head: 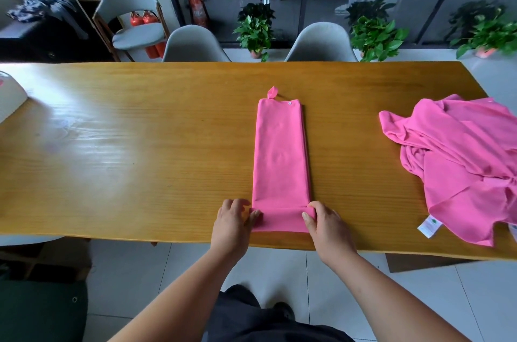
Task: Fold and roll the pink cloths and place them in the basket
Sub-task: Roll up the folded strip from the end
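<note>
Left hand (233, 218) and right hand (324, 222) pinch the folded cloth (281, 151) at its rolled end; white tag (429, 225) unreadable.

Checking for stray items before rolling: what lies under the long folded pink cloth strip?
The long folded pink cloth strip lies flat on the yellow wooden table; the left hand and right hand pinch its near end. Anything beneath it is covered.

Bright, even daylight fills the room. A broad pale glare lies on the left of the wooden table (112, 131). Wide-angle distortion bends the edges, where detail softens.
</note>
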`<state>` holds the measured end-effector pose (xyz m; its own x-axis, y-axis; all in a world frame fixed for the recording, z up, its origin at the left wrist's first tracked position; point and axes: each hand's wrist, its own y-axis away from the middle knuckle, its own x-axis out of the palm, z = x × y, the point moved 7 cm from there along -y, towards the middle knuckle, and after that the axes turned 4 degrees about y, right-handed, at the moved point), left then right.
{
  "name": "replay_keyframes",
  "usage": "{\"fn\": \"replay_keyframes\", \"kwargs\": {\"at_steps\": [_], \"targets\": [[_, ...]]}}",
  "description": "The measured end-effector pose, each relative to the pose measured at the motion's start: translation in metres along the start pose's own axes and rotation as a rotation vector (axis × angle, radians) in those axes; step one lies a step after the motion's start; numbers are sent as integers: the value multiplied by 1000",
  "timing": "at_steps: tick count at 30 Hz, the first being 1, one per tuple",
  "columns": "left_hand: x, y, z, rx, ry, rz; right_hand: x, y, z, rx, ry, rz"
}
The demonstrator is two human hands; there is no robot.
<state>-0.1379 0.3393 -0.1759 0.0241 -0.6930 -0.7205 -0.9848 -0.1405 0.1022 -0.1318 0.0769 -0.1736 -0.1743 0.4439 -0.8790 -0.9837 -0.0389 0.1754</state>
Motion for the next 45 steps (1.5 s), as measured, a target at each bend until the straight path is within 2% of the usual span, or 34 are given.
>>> {"fn": "replay_keyframes", "kwargs": {"at_steps": [2,4,6,9,11,14,20,25,29,33,38,40,42,45], "targets": [[-8,-1,-10,70,-22,-88,-5,1,4,5,33,-64],[-13,0,-28,257,-151,-160,-13,3,10,-40,50,-168],[-11,6,-45,440,-319,-171,-17,6,15,-131,117,-263],[-5,16,-50,544,-448,-157,-15,11,12,-234,269,-353],[-1,20,-42,534,-452,-122,-10,12,10,-290,336,-352],[7,19,-30,469,-490,-14,-2,13,9,-332,343,-258],[8,4,-23,312,-291,58,-2,-1,3,-198,185,-140],[5,7,-18,242,-157,46,-7,-1,-3,-84,-17,-88],[2,9,-13,220,-117,-9,-8,1,-6,-91,-73,-60],[6,11,-13,254,-126,-45,-2,1,-12,-92,-80,-85],[9,7,-9,189,-158,-15,0,5,-16,-37,-44,-78],[4,8,-15,179,-114,-57,-6,4,-12,0,-71,-85],[-4,8,-30,242,-108,-135,-15,2,-5,-11,-77,-155],[-4,8,-52,407,-286,-184,-23,1,12,-160,28,-282]]}}
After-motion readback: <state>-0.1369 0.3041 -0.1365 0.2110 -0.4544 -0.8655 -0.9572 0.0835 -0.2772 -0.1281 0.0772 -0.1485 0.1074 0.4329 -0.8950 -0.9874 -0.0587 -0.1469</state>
